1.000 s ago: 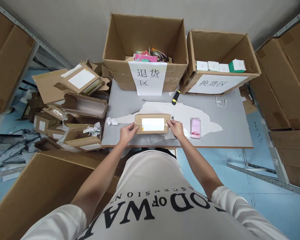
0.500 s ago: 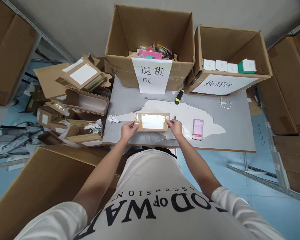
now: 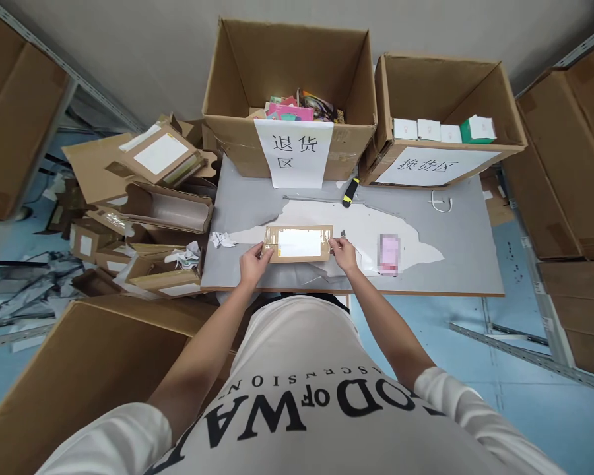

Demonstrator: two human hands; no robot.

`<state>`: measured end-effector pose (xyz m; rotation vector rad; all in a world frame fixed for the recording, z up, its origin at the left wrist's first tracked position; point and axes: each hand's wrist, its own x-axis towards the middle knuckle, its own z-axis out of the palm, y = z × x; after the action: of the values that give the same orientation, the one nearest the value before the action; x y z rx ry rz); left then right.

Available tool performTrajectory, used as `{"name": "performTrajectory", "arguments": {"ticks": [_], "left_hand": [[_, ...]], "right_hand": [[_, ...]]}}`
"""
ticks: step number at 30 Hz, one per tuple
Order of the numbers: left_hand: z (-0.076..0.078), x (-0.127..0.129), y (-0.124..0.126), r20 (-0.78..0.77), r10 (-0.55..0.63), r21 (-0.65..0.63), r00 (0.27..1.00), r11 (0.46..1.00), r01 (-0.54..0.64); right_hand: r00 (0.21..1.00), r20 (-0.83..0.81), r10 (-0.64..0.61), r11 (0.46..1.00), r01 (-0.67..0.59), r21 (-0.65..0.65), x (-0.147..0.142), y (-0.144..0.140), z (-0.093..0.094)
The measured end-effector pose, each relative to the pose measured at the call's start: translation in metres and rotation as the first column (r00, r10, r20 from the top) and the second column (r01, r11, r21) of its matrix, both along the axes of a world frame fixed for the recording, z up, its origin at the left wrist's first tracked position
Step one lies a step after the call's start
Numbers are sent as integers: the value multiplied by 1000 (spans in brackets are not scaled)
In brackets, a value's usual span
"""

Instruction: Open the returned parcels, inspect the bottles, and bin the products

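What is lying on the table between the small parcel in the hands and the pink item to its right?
In the head view, only the right hand and bare white tabletop lie between the parcel and the pink item.

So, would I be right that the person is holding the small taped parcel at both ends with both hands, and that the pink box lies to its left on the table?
Not quite: the head view shows the pink box lying to the right of the small taped parcel, not its left. The rest holds: the left hand and the right hand hold the parcel at its two ends on the table.
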<state>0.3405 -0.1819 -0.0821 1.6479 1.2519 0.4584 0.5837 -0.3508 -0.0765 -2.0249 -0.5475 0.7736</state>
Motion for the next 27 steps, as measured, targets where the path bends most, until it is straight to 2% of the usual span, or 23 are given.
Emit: {"name": "performTrajectory", "arguments": {"ticks": [2,4,8,11,19,27], "left_hand": [[0,0,-2,-43,-2,62,999,998,4],[1,0,-4,-65,-13,107,998,994,20],[6,-1,-9,-63,-45,173,997,983,55],[11,-1,-12,-77,-56,195,995,978,70],[22,1,-17,-91,-87,199,992,974,103],[23,-3,-27,-35,-177,251,984,951,180]], "right_hand": [[1000,9,1,1000,-1,12,-2,-12,-6],[998,67,-12,999,14,-29,-3,-28,-13],[971,238,10,979,40,-202,2,-59,-27],[954,294,62,940,43,-337,8,-70,-35],[942,275,190,839,-11,-544,13,-60,-46],[931,262,254,766,-28,-642,18,-48,-51]]}}
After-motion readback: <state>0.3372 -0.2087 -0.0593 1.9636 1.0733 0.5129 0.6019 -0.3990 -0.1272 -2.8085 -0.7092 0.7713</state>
